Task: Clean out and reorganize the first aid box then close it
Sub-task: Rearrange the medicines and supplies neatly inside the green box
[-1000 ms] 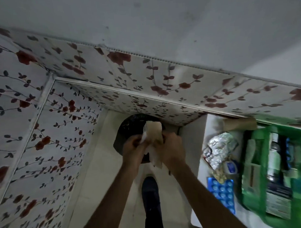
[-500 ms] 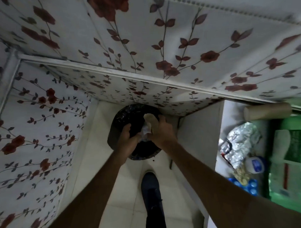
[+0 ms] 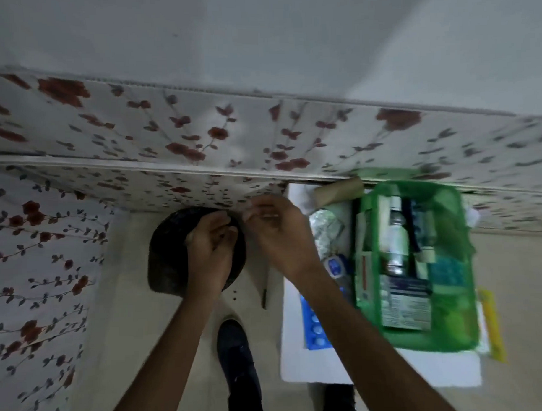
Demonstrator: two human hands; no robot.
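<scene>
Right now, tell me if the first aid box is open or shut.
Open: the green box on the white table shows its bottles and packets inside, no lid over them.

Home room: floral wall panels (image 3: 200, 140), bin (image 3: 170, 255).

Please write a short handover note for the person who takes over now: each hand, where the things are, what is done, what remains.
Left hand: over the black bin, looks empty.
Right hand: beside the bin, fingers curled; contents unclear through blur.
Green first aid box: open on the white table, bottles and packets inside.
Blue blister pack, foil and small jar lie outside it.
Left: sort these, close the box.
</scene>
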